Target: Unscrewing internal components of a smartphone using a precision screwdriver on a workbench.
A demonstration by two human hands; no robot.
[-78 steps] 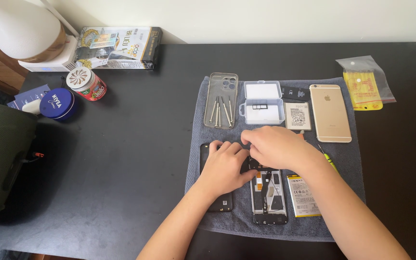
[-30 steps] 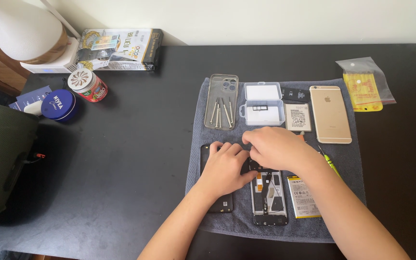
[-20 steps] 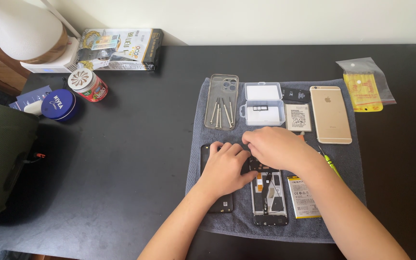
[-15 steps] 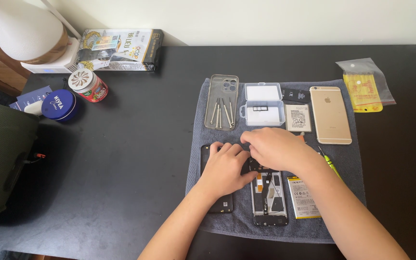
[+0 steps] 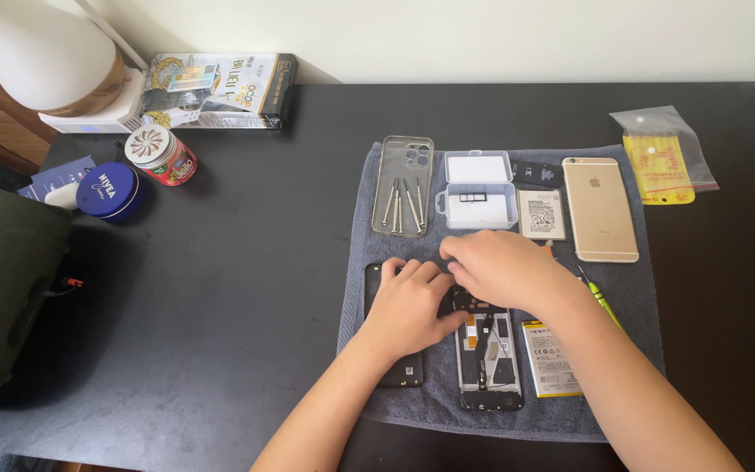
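From the head view, a grey towel is seen spread on a black table, and both hands are brought together over its middle; the left hand is laid flat, fingers loosely curled, on a black phone back cover, whose lower end is left showing beneath the wrist; the right hand is placed at the top of an opened phone frame, just beside the left hand, its fingertips bent down together, though whether anything is pinched between them cannot be told, since they are hidden by the hand itself; a loose battery is set just beside the frame, and a green-handled tool is partly covered by the right forearm; farther up the towel, a clear phone case holding slim screwdrivers, a small clear plastic box, a second battery and a gold phone lying face down are arranged in a row.
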